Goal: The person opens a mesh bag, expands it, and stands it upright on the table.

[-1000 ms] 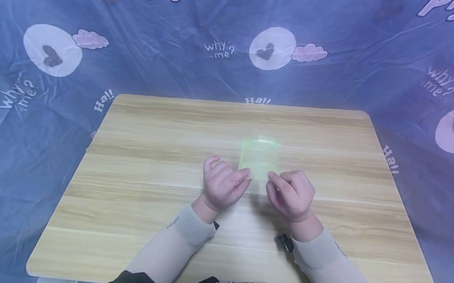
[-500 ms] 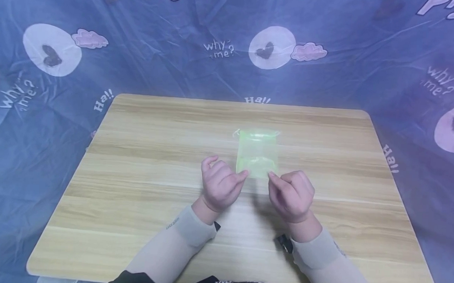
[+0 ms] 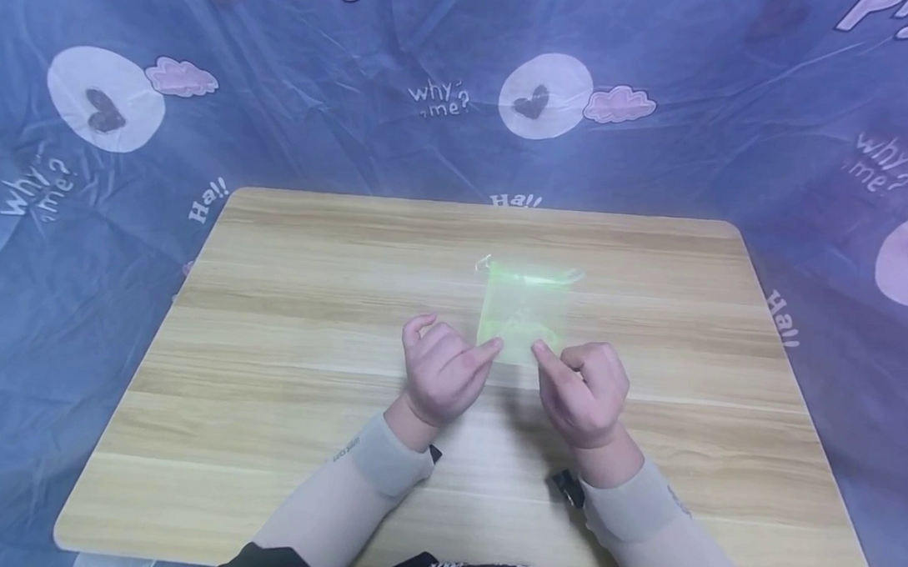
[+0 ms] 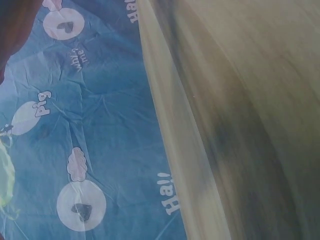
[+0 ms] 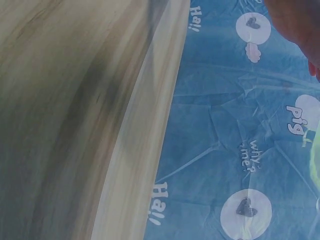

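A sheer light-green drawstring pouch (image 3: 524, 311) is held up over the table, its shiny gathered top facing away from me and white strings at both top corners. My left hand (image 3: 447, 371) pinches its near edge on the left, the index fingertip showing on the fabric. On the right, my right hand (image 3: 585, 392) pinches the same edge, its other fingers curled in. Both thumbs are mostly hidden. In the left wrist view only a strip of the pouch (image 4: 6, 175) shows at the left border; the right wrist view catches a sliver at its right border.
Beneath the hands is a wood-grain table (image 3: 287, 328) with rounded corners. A blue printed cloth (image 3: 317, 112) hangs behind it and along both sides. Grey bands (image 3: 391, 452) wrap both wrists.
The pouch has swung in the hands: its top lifted away, then shifted slightly right, and its strings came into view. The hands stay nearly in place, with small finger movements.
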Tool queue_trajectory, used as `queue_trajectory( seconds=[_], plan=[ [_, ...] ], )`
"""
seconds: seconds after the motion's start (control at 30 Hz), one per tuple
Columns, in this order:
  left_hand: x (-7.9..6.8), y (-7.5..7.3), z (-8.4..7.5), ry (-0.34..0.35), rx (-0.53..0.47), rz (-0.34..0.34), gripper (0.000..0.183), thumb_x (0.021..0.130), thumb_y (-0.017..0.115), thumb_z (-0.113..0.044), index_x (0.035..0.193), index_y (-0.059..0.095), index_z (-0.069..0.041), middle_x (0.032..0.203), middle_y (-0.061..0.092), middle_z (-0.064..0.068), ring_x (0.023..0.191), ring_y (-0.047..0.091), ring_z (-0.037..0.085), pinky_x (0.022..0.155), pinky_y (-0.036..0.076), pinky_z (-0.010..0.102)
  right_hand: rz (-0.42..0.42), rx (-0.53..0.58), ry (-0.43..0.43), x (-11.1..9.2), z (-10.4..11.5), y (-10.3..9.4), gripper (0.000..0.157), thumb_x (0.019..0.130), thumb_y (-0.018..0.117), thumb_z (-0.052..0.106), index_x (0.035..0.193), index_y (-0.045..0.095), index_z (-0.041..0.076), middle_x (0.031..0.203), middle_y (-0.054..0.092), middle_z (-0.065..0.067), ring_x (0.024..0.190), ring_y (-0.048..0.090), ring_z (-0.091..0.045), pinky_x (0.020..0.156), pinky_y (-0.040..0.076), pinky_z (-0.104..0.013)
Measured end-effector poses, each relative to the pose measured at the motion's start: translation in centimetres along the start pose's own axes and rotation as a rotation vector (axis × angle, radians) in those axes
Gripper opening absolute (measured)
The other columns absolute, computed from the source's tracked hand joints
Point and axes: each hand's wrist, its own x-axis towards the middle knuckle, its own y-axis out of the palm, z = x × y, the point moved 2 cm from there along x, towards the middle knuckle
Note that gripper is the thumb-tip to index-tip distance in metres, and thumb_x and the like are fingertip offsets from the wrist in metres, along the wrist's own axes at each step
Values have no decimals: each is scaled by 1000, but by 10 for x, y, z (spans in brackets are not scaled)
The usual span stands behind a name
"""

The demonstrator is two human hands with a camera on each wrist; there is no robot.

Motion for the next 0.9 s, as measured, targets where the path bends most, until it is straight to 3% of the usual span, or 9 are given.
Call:
queue_trajectory(
  seconds=[0.17,0.3,0.47,0.67,0.9],
  plan=[
    [1,-1,-2,-3,-32,-31,10,88,80,-6,82,78,-13,59,49,-6,53,44,14,90,40,49,-24,36,61,4,3,-1,18,85,72,-8,68,69,-2,56,36,-5,50,28,-21,47,24,-28],
    [4,-2,-3,0,-42,-61,15,88,81,-5,78,74,-13,59,49,-6,53,44,14,88,40,50,10,61,106,3,3,-2,13,84,71,-7,72,68,-3,60,39,-8,52,31,-22,48,27,-29],
    [4,-3,-3,-6,-44,-53,17,89,79,-4,78,69,-12,58,49,-6,53,44,14,88,41,51,89,6,50,1,4,-2,2,84,68,-3,84,71,-2,62,46,-9,50,35,-22,43,28,-30],
    [3,-3,-3,-60,-29,-15,21,91,73,-2,75,63,-10,57,46,-4,52,44,15,89,43,49,68,-16,-4,2,6,-1,23,75,56,-15,84,72,-1,58,46,-7,46,34,-21,42,26,-29],
    [3,-2,-2,-77,-38,-37,22,92,69,-6,77,54,-10,60,46,-5,51,41,14,88,43,49,33,-13,-36,0,6,-2,31,74,51,-18,89,72,-2,55,44,-6,44,33,-19,43,26,-30]
  ],
)
